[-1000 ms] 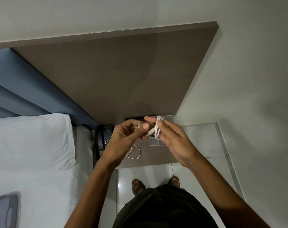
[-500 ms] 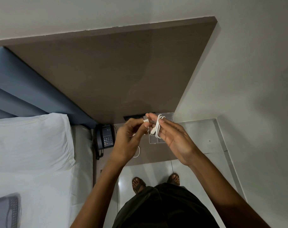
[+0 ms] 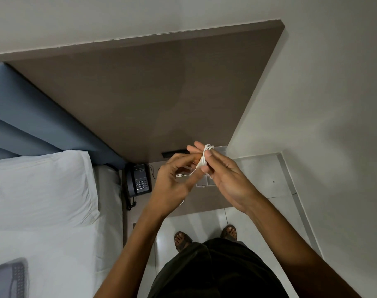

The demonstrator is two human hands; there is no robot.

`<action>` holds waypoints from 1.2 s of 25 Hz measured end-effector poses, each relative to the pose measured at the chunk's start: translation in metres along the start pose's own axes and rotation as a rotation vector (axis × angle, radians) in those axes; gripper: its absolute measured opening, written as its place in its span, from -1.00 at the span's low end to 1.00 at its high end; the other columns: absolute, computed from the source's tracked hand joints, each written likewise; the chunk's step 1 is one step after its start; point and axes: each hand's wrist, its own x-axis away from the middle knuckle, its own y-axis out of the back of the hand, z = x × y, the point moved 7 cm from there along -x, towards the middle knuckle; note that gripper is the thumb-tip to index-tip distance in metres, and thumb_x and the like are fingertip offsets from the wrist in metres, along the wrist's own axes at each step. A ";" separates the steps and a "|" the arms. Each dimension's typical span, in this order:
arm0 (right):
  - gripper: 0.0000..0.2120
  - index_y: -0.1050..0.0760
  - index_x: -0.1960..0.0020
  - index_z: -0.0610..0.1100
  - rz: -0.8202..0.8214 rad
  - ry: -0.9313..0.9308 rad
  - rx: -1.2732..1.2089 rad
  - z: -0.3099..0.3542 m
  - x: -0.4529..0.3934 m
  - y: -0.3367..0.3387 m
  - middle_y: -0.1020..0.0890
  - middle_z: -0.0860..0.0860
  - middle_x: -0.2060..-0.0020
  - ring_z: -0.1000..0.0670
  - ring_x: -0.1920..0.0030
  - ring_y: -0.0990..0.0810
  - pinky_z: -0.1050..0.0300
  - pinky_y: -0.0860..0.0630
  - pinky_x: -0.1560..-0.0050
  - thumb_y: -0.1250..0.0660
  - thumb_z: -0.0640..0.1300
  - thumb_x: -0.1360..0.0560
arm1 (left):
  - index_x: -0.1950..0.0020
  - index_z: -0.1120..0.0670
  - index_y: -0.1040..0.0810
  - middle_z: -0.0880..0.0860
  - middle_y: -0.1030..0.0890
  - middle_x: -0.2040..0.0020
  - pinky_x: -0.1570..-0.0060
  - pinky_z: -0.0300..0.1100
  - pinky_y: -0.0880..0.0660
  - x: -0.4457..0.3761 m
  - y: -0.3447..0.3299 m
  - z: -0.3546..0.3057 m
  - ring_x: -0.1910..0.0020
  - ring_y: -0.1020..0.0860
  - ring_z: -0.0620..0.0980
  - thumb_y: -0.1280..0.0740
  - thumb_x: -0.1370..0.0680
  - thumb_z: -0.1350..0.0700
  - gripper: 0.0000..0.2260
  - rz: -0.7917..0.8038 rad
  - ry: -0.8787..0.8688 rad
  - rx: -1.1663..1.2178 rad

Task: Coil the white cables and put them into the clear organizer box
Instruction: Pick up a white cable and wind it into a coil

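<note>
- Right hand (image 3: 228,179) raised above the worktop (image 3: 204,201), palm turned leftward, fingers stretched nearly straight and close together.
- White cable (image 3: 204,160) wound in several loops around those right fingers, the bundle crossing them near their tips.
- Left hand (image 3: 172,186) just beside the right, fingers curled, thumb and fingertips pinched together on the thin loose end of the cable that runs out from the coil.
- A short curve of the same cable showing below the left wrist, against the worktop.
- Clear organizer box (image 3: 207,183) lying on the brown worktop directly behind and beneath both hands, mostly hidden by them; only a near corner with a divider and a far edge by the wall visible, contents impossible to tell.
- Black telephone (image 3: 140,179) standing at the left end of the worktop, well apart from the box, its cord hanging down the side.
- White pillow (image 3: 39,186) and bed to the left; brown headboard panel (image 3: 151,93) rising behind the worktop.
- Sandalled feet (image 3: 183,241) on the pale tiled floor below.
</note>
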 end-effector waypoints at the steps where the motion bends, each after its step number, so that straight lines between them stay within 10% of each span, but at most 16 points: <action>1: -0.60 -0.42 -0.61 0.08 0.015 0.001 0.010 0.000 0.000 -0.003 -0.55 0.15 -0.54 0.10 -0.59 -0.45 -0.07 -0.28 -0.64 -0.09 0.00 -0.82 | -0.32 0.10 -0.74 0.06 -0.73 -0.15 -0.19 -0.17 -0.63 0.000 0.000 -0.001 -0.13 -0.70 0.04 -0.58 -0.58 0.17 -0.69 -0.018 -0.011 -0.074; 8: -0.67 -0.63 -0.43 -0.11 -0.028 0.014 -0.065 -0.008 0.004 -0.021 -0.71 -0.03 -0.36 -0.04 -0.43 -0.65 -0.03 -0.50 -0.53 -0.27 -0.04 -0.75 | -0.18 0.10 -0.79 -0.02 -0.80 -0.03 -0.06 -0.30 -0.61 0.005 0.012 0.010 0.06 -0.71 -0.12 -0.58 -0.58 0.22 -0.82 0.053 -0.016 -0.055; 16: -0.68 -0.59 -0.32 -0.42 -0.197 -0.081 -0.423 -0.022 0.005 -0.028 -0.72 -0.23 -0.16 -0.05 -0.18 -0.73 0.12 -0.66 -0.28 -0.26 -0.18 -0.76 | -0.21 0.15 -0.67 0.33 -0.70 -0.10 -0.11 0.01 -0.68 0.005 0.052 0.027 0.01 -0.70 0.32 -0.64 -0.48 0.13 -0.65 -0.139 0.099 0.232; 21: -0.78 -0.54 -0.10 -0.26 -0.162 -0.119 -0.661 -0.025 0.009 -0.044 -0.61 -0.10 0.10 0.00 0.04 -0.63 0.13 -0.63 -0.12 -0.21 -0.15 -0.77 | -0.45 -0.02 -0.66 0.06 -0.74 -0.36 -0.44 0.08 -0.58 0.013 0.018 0.056 -0.40 -0.66 0.08 -0.28 -0.76 -0.06 -0.67 0.243 0.427 0.360; 30: -0.66 -0.65 0.06 -0.20 -0.474 -0.223 -0.559 -0.069 0.021 0.011 -0.76 -0.07 0.23 0.00 0.18 -0.78 0.15 -0.75 0.05 -0.27 -0.02 -0.76 | -0.31 0.19 -0.75 0.18 -0.80 -0.23 -0.14 -0.20 -0.71 0.005 -0.013 0.090 -0.15 -0.78 0.04 -0.47 -0.64 0.25 -0.76 0.093 0.566 0.521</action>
